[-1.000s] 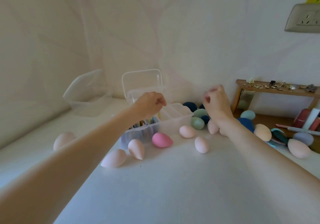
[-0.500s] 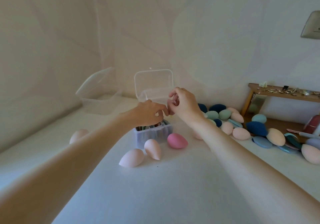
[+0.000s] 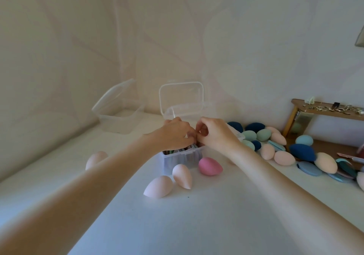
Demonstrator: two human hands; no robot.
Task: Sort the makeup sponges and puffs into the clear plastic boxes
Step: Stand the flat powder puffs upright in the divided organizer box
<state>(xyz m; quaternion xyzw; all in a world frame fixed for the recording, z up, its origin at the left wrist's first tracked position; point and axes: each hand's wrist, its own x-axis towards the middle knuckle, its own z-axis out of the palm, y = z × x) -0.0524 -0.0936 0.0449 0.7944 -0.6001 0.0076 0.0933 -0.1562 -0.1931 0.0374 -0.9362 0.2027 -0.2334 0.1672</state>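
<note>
Meeting over the small clear plastic box (image 3: 182, 157), left hand (image 3: 173, 134) and right hand (image 3: 214, 134) both curled, fingertips touching at its rim.

Left hand: fingers bent down into the box among upright flat puffs (image 3: 189, 148); cannot tell whether it grips one. Right hand: thumb and forefinger pinched; what they pinch is hidden. The hands cover most of the box opening. In front of the box, on the white table (image 3: 177, 225): deep pink egg-shaped sponge (image 3: 209, 166), just beside the box; two pale pink teardrop sponges (image 3: 182, 176) (image 3: 158, 186), touching each other. A further pale sponge (image 3: 96, 158) lies left, partly behind the left forearm. Behind: open clear box with raised lid (image 3: 181, 99); larger empty clear tub (image 3: 118, 116), far left. Right: heap of navy, green, teal and peach sponges (image 3: 275, 144) beside a wooden shelf (image 3: 327, 110).
</note>
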